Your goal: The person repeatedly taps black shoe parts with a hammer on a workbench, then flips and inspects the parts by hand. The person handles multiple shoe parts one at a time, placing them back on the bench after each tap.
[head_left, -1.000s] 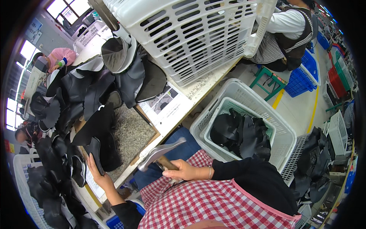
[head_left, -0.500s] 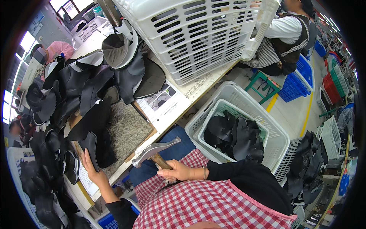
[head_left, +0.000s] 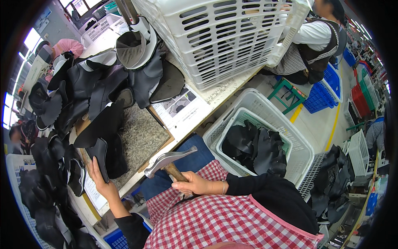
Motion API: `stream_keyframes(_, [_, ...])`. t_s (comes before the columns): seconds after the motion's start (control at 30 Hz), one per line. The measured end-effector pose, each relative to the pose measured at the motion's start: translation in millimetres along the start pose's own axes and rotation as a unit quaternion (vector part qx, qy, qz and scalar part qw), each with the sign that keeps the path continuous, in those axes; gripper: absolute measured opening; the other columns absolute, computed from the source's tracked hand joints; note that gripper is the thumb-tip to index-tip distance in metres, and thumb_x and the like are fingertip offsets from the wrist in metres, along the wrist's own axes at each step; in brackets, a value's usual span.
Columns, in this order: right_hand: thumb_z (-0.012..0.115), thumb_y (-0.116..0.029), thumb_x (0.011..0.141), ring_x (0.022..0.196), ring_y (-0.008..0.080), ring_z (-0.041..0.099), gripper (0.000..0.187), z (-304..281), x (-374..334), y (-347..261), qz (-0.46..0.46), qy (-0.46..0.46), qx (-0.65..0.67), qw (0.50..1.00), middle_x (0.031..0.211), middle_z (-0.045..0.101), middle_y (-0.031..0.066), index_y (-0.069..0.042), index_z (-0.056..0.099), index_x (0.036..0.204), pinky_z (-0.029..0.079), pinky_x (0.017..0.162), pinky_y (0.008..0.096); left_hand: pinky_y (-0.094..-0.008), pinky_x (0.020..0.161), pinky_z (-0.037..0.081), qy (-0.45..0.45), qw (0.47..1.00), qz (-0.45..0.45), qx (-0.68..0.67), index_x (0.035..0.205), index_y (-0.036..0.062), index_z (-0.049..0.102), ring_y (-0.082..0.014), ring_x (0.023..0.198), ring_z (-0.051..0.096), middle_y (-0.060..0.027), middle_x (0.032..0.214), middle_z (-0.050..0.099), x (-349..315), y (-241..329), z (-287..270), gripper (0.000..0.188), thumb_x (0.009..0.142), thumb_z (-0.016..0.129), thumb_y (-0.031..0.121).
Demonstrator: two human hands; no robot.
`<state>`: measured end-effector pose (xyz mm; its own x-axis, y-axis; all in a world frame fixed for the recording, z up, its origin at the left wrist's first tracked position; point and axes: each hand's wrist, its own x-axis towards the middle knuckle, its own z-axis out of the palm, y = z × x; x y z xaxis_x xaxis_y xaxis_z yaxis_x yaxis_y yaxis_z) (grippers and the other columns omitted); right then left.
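My right hand [head_left: 195,184] grips the wooden handle of a hammer [head_left: 168,160], its metal head raised just off the bench edge above my lap. My left hand [head_left: 99,179] presses a black leather shoe piece [head_left: 102,157] against a grey stone slab [head_left: 139,138] on the bench. More black leather uppers [head_left: 95,89] lie heaped behind the slab and to its left.
A large white slatted crate [head_left: 226,35] stands at the back of the bench, with a printed sheet [head_left: 182,108] in front of it. A white basket [head_left: 265,124] holding a green one with black leather pieces sits on the floor to my right. Another person [head_left: 315,45] sits beyond it.
The hammer has swung down and toward the bench edge in my right hand. My left hand stays on the black piece at the slab.
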<state>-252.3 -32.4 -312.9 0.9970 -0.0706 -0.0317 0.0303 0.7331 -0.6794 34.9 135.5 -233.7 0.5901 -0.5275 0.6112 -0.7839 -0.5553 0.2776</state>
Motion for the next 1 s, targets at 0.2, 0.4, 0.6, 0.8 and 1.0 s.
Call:
stream_keyframes(0.2, [0.063, -0.025, 0.107, 0.051, 0.0025, 0.033, 0.024, 5, 2, 0, -0.006, 0.021, 0.005, 1.000, 0.064, 0.040, -0.0073, -0.011, 0.051, 0.091, 0.027, 0.045, 0.0240, -0.0413, 0.114, 0.040, -0.004, 1.000, -0.015, -0.009, 0.151, 0.0185, 0.055, -0.0370, 0.143, 0.048, -0.0155, 0.152, 0.054, -1, 1, -1, 0.085, 0.078, 0.047, -0.024])
stream_keyframes(0.4, [0.060, -0.021, 0.107, 0.052, 0.0030, 0.035, 0.019, 7, 1, -3, -0.001, 0.015, -0.005, 1.000, 0.067, 0.041, -0.0064, -0.010, 0.050, 0.095, 0.029, 0.047, 0.0234, -0.0415, 0.113, 0.042, -0.019, 0.998, 0.036, 0.041, 0.150, 0.0165, 0.055, -0.0388, 0.139, 0.051, -0.0165, 0.150, 0.055, 7, 9, -5, 0.067, 0.089, 0.070, -0.003])
stream_keyframes(0.6, [0.058, -0.019, 0.108, 0.053, 0.0032, 0.036, 0.016, 12, 3, -1, 0.007, 0.021, -0.024, 0.999, 0.071, 0.042, -0.0058, -0.011, 0.048, 0.097, 0.030, 0.048, 0.0234, -0.0434, 0.113, 0.043, -0.052, 0.997, 0.051, 0.027, 0.149, 0.0181, 0.057, -0.0392, 0.136, 0.054, -0.0154, 0.150, 0.054, 19, 14, -8, 0.070, 0.085, 0.066, -0.009])
stream_keyframes(0.8, [0.063, -0.024, 0.106, 0.051, 0.0028, 0.034, 0.021, 16, 6, 3, -0.004, 0.037, -0.011, 0.999, 0.065, 0.042, -0.0066, -0.011, 0.051, 0.094, 0.027, 0.046, 0.0238, -0.0417, 0.112, 0.044, -0.040, 0.999, 0.023, -0.008, 0.147, 0.0169, 0.058, -0.0374, 0.137, 0.055, -0.0142, 0.150, 0.055, 18, 2, -8, 0.068, 0.086, 0.059, -0.013])
stream_keyframes(1.0, [0.063, -0.024, 0.106, 0.049, 0.0029, 0.034, 0.022, 19, 8, 6, 0.006, 0.032, -0.022, 0.999, 0.062, 0.041, -0.0068, -0.010, 0.053, 0.093, 0.027, 0.044, 0.0241, -0.0379, 0.115, 0.040, -0.012, 0.988, 0.018, -0.152, 0.136, 0.0053, 0.065, -0.0326, 0.132, 0.059, -0.0157, 0.139, 0.064, 42, -8, -32, 0.044, 0.095, 0.055, -0.009])
